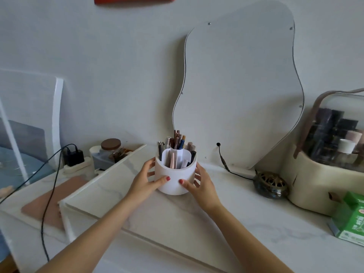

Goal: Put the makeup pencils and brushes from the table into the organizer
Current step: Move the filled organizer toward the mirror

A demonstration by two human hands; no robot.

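A round white organizer [173, 177] stands upright on the marble tabletop, at the middle of the view. Several makeup pencils and brushes [178, 143] stick up out of its inner compartments. My left hand [146, 179] clasps its left side, thumb on the front wall. My right hand [201, 183] clasps the right side in the same way. No loose pencil or brush shows on the table.
A wavy mirror [238, 85] leans on the wall behind, its black cord [232, 171] trailing right. A dark round burner [270, 185], a cream cosmetics case [323, 174] and a green carton [352, 219] stand right. A jar [110, 152], charger [73, 156] and pink pad [53, 200] lie left.
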